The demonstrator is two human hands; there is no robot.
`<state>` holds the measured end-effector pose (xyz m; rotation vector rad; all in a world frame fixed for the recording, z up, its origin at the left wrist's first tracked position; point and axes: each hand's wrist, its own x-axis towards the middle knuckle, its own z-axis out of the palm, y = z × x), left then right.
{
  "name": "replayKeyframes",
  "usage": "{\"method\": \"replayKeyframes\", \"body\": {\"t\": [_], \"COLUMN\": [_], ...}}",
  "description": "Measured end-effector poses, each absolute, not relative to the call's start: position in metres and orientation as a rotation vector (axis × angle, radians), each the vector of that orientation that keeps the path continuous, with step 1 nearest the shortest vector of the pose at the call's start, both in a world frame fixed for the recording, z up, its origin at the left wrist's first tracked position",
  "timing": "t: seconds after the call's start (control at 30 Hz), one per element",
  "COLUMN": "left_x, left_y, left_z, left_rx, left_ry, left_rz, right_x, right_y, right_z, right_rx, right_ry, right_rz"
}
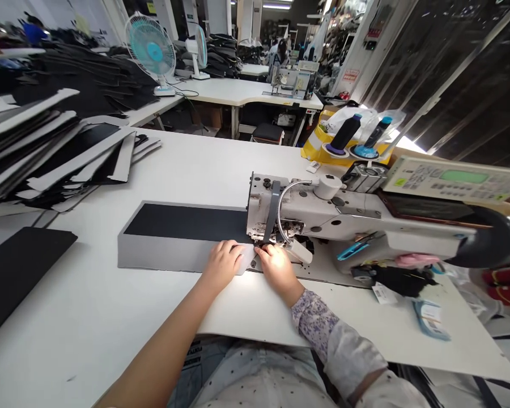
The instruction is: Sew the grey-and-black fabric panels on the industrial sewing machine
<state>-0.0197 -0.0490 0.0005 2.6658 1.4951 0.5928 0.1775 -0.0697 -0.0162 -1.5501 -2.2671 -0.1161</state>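
A long grey and black fabric panel (174,238) lies flat on the white table (187,164), its right end under the head of a white sewing machine (323,212). My left hand (221,265) rests palm down on the panel's near right corner, fingers curled onto the grey edge. My right hand (276,266) sits just beside it at the needle area, fingertips pinching the same grey edge under the presser foot. The needle itself is hidden behind the machine head and my fingers.
Stacks of black and white panels (55,153) fill the table's left side, with a black sheet (17,272) at the near left. Thread cones (357,136), a control panel (454,178), and scissors and tags (408,277) sit to the right. Fans (151,48) and another sewing station (291,82) stand behind.
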Motion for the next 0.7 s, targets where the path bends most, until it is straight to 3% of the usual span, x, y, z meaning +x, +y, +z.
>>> {"method": "replayKeyframes", "body": {"t": [0.27, 0.7], "left_x": [-0.018, -0.013], "left_y": [-0.047, -0.051], "left_z": [-0.006, 0.005], "left_rx": [2.674, 2.666], "left_ry": [1.624, 1.712], "left_rz": [0.611, 0.454], "right_x": [0.177, 0.16], "right_y": [-0.068, -0.062], "right_z": [-0.016, -0.009], "right_rx": [-1.507, -1.796], "right_ry": [-2.027, -1.894], "right_rz": [0.009, 0.032]}}
